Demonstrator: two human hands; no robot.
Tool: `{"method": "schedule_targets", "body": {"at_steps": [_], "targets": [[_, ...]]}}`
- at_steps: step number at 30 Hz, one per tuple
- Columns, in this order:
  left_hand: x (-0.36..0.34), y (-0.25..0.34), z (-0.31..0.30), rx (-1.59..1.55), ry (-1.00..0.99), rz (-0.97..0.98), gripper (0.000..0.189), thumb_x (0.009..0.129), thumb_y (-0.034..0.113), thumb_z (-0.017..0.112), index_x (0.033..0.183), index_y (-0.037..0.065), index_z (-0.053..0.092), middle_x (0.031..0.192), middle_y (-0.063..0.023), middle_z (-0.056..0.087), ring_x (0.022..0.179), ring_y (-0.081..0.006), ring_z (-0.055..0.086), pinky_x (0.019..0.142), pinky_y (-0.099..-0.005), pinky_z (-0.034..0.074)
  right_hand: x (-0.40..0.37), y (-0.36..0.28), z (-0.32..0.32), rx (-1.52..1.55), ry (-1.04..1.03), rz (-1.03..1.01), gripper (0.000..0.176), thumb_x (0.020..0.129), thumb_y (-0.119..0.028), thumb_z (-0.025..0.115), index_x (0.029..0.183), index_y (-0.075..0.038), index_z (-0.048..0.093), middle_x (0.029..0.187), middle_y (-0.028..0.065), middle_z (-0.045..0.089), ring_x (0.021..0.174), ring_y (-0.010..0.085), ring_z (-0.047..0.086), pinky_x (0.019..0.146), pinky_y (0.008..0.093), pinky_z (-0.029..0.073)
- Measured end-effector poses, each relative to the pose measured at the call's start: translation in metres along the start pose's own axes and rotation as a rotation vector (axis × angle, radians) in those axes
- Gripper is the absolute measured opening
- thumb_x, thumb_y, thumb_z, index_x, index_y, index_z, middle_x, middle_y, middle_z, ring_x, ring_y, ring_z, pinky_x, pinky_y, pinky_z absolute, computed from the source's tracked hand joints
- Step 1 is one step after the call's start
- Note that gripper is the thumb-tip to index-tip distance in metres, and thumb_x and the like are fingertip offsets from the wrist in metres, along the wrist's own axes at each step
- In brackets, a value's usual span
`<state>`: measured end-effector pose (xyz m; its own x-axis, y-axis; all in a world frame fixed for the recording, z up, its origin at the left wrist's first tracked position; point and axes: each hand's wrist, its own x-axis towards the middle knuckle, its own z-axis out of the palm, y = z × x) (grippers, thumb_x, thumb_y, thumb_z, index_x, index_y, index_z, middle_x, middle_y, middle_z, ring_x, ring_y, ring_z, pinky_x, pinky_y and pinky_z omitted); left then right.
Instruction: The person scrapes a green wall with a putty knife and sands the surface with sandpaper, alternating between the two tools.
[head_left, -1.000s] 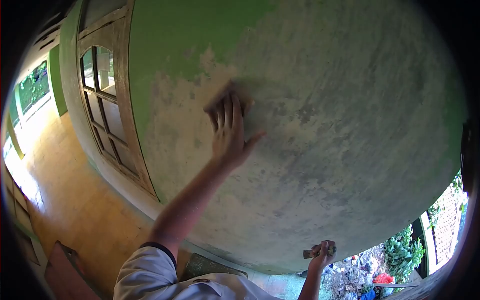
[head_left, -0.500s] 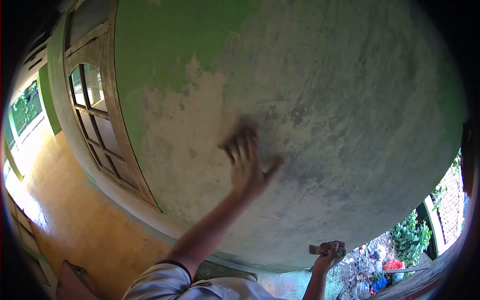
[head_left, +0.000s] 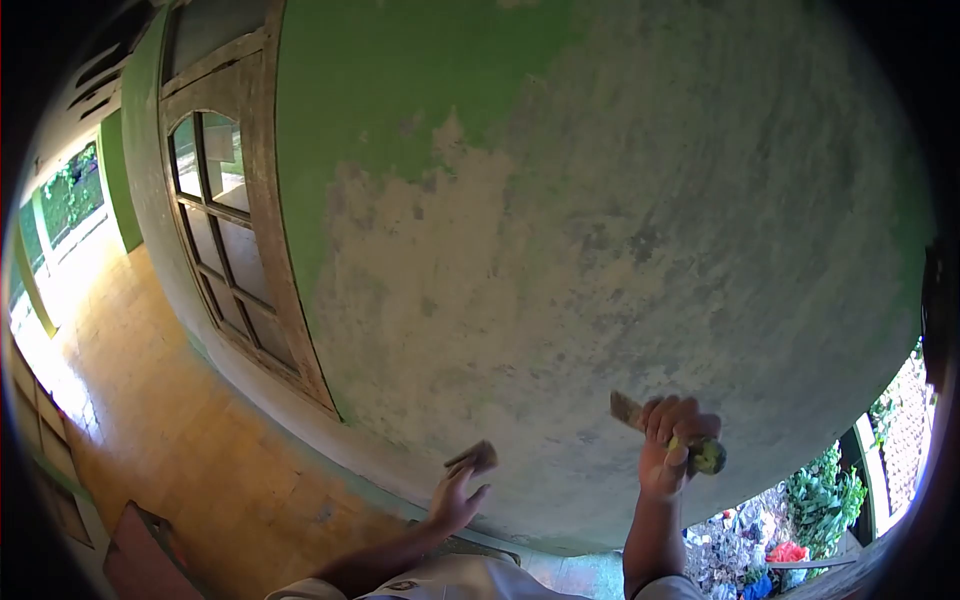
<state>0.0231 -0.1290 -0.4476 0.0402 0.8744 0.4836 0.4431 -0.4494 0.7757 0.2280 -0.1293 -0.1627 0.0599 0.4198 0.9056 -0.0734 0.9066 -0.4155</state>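
In front of me is a wall (head_left: 560, 330) with flaking green paint above and bare, patchy grey-beige plaster below. My left hand (head_left: 455, 503) is low at the centre, gripping a small brown flat piece that looks like folded sandpaper (head_left: 482, 457); the hand is away from the plaster patch it overlaps. My right hand (head_left: 668, 445) is raised in front of the lower right of the wall. Its fingers are wrapped round a scraper, whose flat blade (head_left: 626, 409) points up and left; a greenish handle end (head_left: 708, 457) sticks out below the fist.
On the left stands a wooden-framed window (head_left: 225, 230) beside a yellowish tiled floor (head_left: 190, 390). A reddish-brown panel (head_left: 150, 560) is at the lower left. At the lower right lie a heap of litter (head_left: 740, 525) and leafy plants (head_left: 825, 490).
My left hand has dropped from the middle of the wall to low near my body, still with the brown piece. My right hand has risen with the scraper. The view has shifted slightly left.
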Motion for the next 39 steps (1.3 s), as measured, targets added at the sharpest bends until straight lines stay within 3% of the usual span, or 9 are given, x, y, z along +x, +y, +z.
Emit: {"method": "schedule_targets", "body": {"at_steps": [4, 6, 9, 15, 19, 21, 32, 35, 39], "targets": [[-0.039, -0.045, -0.027, -0.338, -0.127, -0.306, 0.036, 0.077, 0.018, 0.068, 0.106, -0.001, 0.058, 0.114, -0.021, 0.058, 0.111, -0.0215, 0.055, 0.09, -0.0318, 0.045, 0.056, 0.014, 0.044, 0.2, -0.075, -0.211, 0.032, 0.086, -0.041, 0.058, 0.09, -0.014, 0.041, 0.069, 0.0002, 0.038, 0.054, 0.0107, 0.036, 0.052, 0.0283, 0.033], [-0.053, -0.03, -0.047, -0.592, 0.088, -0.374, 0.027, 0.078, 0.018, 0.069, 0.093, -0.003, 0.06, 0.09, -0.0157, 0.066, 0.083, -0.0196, 0.065, 0.074, -0.0302, 0.05, 0.084, 0.023, 0.069, 0.196, -0.048, -0.288, 0.027, 0.089, -0.037, 0.055, 0.09, -0.014, 0.04, 0.065, -0.0003, 0.037, 0.05, 0.0097, 0.033, 0.05, 0.0276, 0.032], [-0.068, -0.011, -0.084, -0.277, 0.067, -0.583, 0.023, 0.078, 0.017, 0.069, 0.086, -0.004, 0.06, 0.082, -0.0132, 0.066, 0.079, -0.0124, 0.063, 0.07, -0.0267, 0.049, 0.118, 0.038, 0.104, 0.275, -0.042, -0.245, 0.022, 0.091, -0.031, 0.053, 0.089, -0.015, 0.038, 0.06, -0.001, 0.034, 0.045, 0.0092, 0.03, 0.046, 0.0275, 0.031], [-0.091, -0.014, -0.105, -0.163, 0.185, -0.657, 0.022, 0.077, 0.017, 0.069, 0.082, -0.003, 0.06, 0.068, -0.0094, 0.062, 0.064, -0.0098, 0.056, 0.059, -0.0276, 0.046, 0.146, 0.041, 0.141, 0.384, -0.028, -0.385, 0.02, 0.088, -0.015, 0.056, 0.086, -0.011, 0.036, 0.054, -0.0007, 0.034, 0.043, 0.008, 0.029, 0.042, 0.0262, 0.031], [-0.107, -0.044, -0.095, -0.157, 0.249, -0.662, 0.023, 0.076, 0.018, 0.069, 0.08, -0.002, 0.059, 0.064, -0.0082, 0.059, 0.059, -0.0105, 0.053, 0.055, -0.0281, 0.043, 0.144, 0.069, 0.154, 0.269, -0.085, -0.267, 0.018, 0.086, -0.007, 0.054, 0.085, -0.01, 0.036, 0.055, -0.0007, 0.036, 0.044, 0.0077, 0.03, 0.041, 0.0264, 0.03], [-0.106, -0.044, -0.095, -0.212, 0.268, -0.69, 0.023, 0.075, 0.018, 0.068, 0.079, -0.003, 0.058, 0.062, -0.0088, 0.057, 0.057, -0.0119, 0.053, 0.054, -0.0289, 0.042, 0.141, 0.057, 0.151, 0.424, -0.157, -0.403, 0.018, 0.085, -0.002, 0.053, 0.084, -0.009, 0.036, 0.057, 0.0005, 0.039, 0.044, 0.0081, 0.032, 0.041, 0.0267, 0.031], [-0.099, -0.062, -0.093, -0.205, 0.287, -0.614, 0.024, 0.075, 0.02, 0.069, 0.077, -0.002, 0.058, 0.062, -0.0103, 0.057, 0.058, -0.0124, 0.052, 0.054, -0.0293, 0.042, 0.136, 0.064, 0.153, 0.283, -0.092, -0.569, 0.017, 0.084, -0.001, 0.054, 0.091, -0.006, 0.04, 0.066, 0.0017, 0.044, 0.048, 0.0085, 0.037, 0.041, 0.0282, 0.033], [-0.095, -0.057, -0.095, -0.201, 0.255, -0.622, 0.025, 0.075, 0.021, 0.069, 0.077, -0.002, 0.058, 0.062, -0.0104, 0.056, 0.058, -0.012, 0.051, 0.054, -0.0287, 0.042, 0.141, 0.071, 0.153, 0.141, -0.142, -0.426, 0.019, 0.084, -0.001, 0.054, 0.09, -0.009, 0.038, 0.063, 0.0006, 0.041, 0.048, 0.0084, 0.036, 0.042, 0.0271, 0.033], [-0.092, -0.062, -0.09, -0.269, 0.299, -0.599, 0.025, 0.075, 0.021, 0.069, 0.077, -0.003, 0.059, 0.061, -0.0088, 0.055, 0.057, -0.0106, 0.049, 0.054, -0.0281, 0.041, 0.138, 0.053, 0.153, 0.413, -0.148, -0.547, 0.018, 0.085, 0.003, 0.05, 0.088, -0.01, 0.037, 0.059, -0.0004, 0.037, 0.046, 0.0076, 0.034, 0.041, 0.0258, 0.031]]}}
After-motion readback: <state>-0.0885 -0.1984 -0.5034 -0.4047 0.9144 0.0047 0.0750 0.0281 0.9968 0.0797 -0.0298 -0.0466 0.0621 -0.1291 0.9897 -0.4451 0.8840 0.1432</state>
